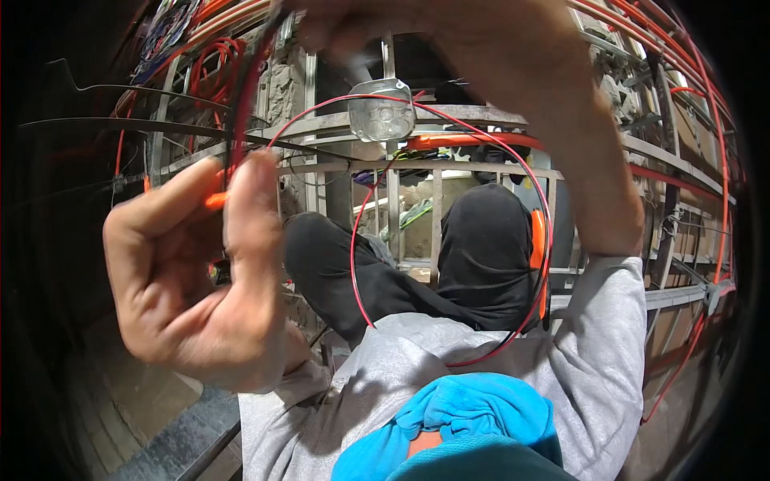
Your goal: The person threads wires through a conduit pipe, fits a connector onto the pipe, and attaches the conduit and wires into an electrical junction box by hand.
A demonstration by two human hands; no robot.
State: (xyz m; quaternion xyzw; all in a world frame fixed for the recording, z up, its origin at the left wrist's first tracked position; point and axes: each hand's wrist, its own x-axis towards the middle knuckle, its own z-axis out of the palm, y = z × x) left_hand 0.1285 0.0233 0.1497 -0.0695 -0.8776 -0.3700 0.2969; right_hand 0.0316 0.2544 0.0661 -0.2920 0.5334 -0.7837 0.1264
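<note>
My left hand (200, 272) is closed at the left, thumb and forefinger pinching a small orange piece (215, 199) where a dark red wire (249, 96) runs upward. My right hand (433, 24) is raised at the top, smeared by motion, its fingers unclear, near the upper end of that wire. A loop of thin red cable (549, 232) hangs from around my left fingertips over my lap and legs, passing across a clear square box (381, 112) fixed to the metal framework.
Metal rails and bars (497, 172) surround my bent knees (485, 232). Coiled red cable (216, 72) hangs upper left, red conduits (718, 144) run along the right, and thin dark strips (96, 122) stick out leftward. An orange-handled object (537, 240) is beside my right leg.
</note>
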